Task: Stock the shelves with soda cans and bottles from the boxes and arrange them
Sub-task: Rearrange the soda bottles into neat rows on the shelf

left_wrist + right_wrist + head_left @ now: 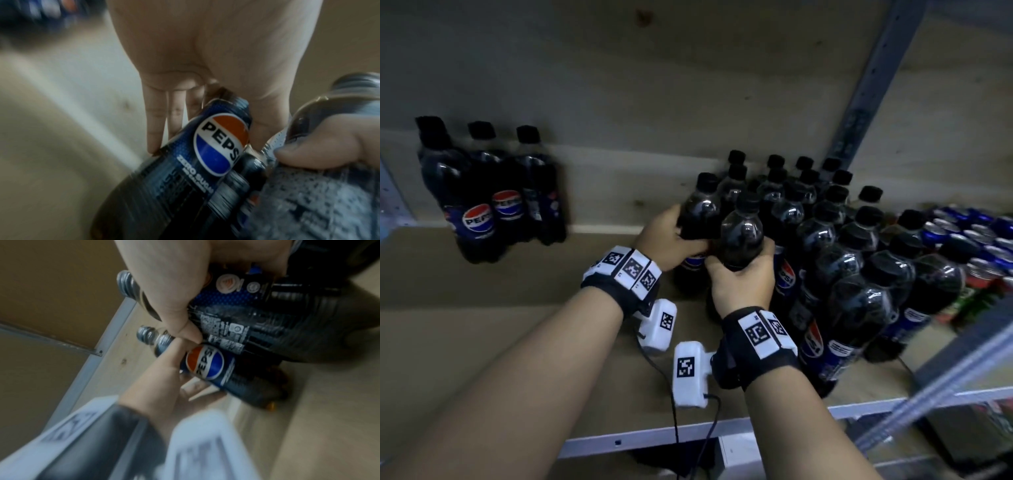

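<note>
On the wooden shelf (534,308), my left hand (667,240) grips a dark Pepsi bottle (700,212) round its body. Beside it, my right hand (743,284) grips a second Pepsi bottle (743,233). The two bottles touch at the left edge of a packed group of bottles (842,240). In the left wrist view my left hand (205,65) has its fingers (156,121) behind the labelled Pepsi bottle (216,146). In the right wrist view my right hand (168,280) wraps its bottle (246,318), with the left hand's bottle (205,365) just below.
Three Pepsi bottles (482,192) stand apart at the back left. Several soda cans (979,233) sit at the right end. A grey metal upright (869,85) rises behind the group. The shelf's metal front edge (722,431) runs below my wrists.
</note>
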